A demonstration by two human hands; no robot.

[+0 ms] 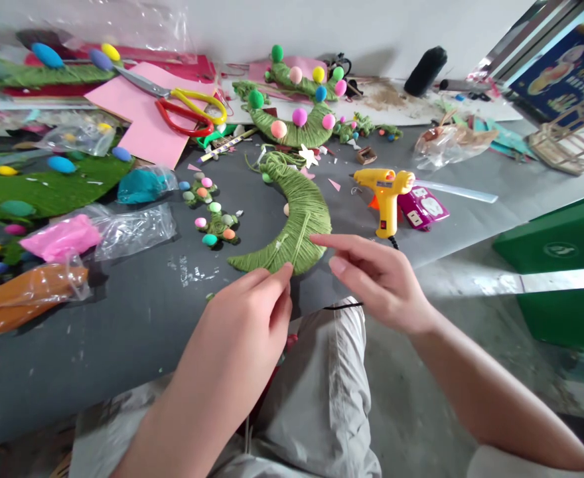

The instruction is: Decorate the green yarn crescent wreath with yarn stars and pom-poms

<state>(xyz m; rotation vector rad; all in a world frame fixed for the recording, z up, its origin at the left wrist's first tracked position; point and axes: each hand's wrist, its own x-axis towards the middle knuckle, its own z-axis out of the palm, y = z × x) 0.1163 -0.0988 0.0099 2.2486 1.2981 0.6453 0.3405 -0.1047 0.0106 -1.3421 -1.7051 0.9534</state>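
A crescent moon wrapped in green yarn (304, 206) lies at the near edge of the grey table, and a strand runs crosswise over its lower part. My left hand (245, 318) pinches the crescent's bottom edge between thumb and fingers. With its index finger stretched out and thumb apart, my right hand (384, 282) touches or hovers just at the crescent's right edge and holds nothing. Small pompoms peep out behind the crescent's inner curve. To its left sit two small green yarn pieces dotted with coloured pompoms (218, 226).
A yellow glue gun (384, 192) rests beside a purple power socket (424, 206) on the right. Behind are a finished pompom crescent (296, 129), a white star (308, 156) and scissors (185, 109). Bagged clay-like lumps (36, 295) lie left; green bins (561, 232) stand right.
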